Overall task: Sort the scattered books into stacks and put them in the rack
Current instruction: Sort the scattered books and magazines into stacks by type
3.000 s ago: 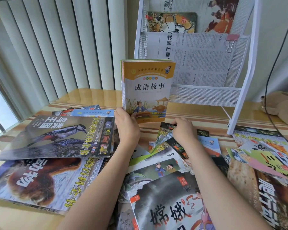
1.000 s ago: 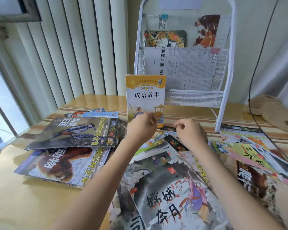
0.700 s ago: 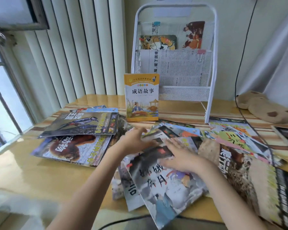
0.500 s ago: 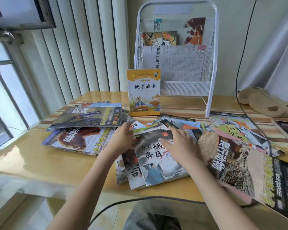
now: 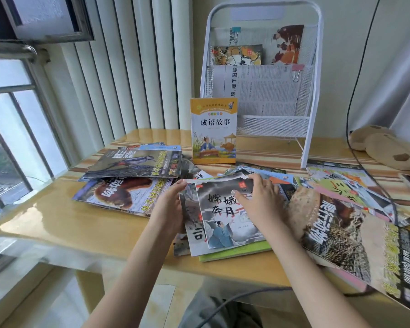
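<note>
Head camera view: a yellow tabletop [image 5: 64, 223] by a barred window carries scattered picture books, with a white wire rack [image 5: 314, 119] standing at its far edge — its upper pockets already holding clipped newsprint sheets and a colourful booklet. To the right, a large magazine with a scaly animal cover [image 5: 355, 242] overhangs the near edge; to the left, a bird magazine [image 5: 137, 163] lies on top of a magazine showing a reddish furry animal [image 5: 121, 195]. An orange-topped storybook [image 5: 213, 131] stands upright just in front of the rack's left side, apart from the pile. At centre, a grey-covered storybook [image 5: 225, 223] tops a loose stack of thin books. The left hand [image 5: 169, 209] rests straight-fingered against that stack's left edge; the right hand [image 5: 262, 200] lies on the grey cover, fingers curled over its far edge, thumb on the cover — grasping it. A tan plush toy [image 5: 386, 147] sits far right, beside a dark cable [image 5: 350, 95].
</note>
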